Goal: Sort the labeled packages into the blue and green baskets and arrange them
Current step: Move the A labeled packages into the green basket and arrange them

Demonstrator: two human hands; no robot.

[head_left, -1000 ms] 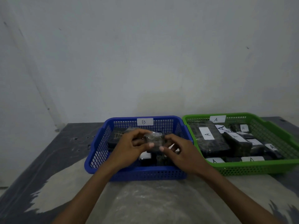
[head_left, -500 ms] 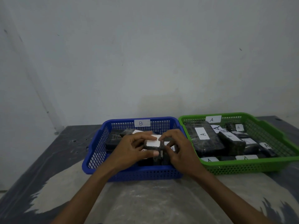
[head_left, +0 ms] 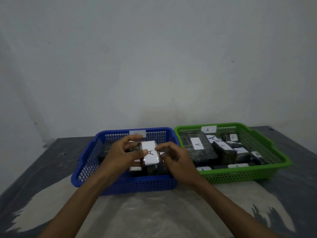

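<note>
Hands meet over the blue basket (head_left: 123, 184) in the head view, both holding one small dark package (head_left: 150, 153) whose white label, marked A, faces up. The left hand (head_left: 122, 154) grips the package's left edge, fingers curled over the top and thumb underneath; the right hand (head_left: 175, 160) pinches its right edge with thumb and forefinger. The package is held above other dark packages lying in the blue basket, which sits on the desk (head_left: 154, 212) against a plain wall. Just beside it on the right, the green basket (head_left: 240, 176) carries an A tag (head_left: 208, 129) on its far rim and holds several dark packages labelled A.
</note>
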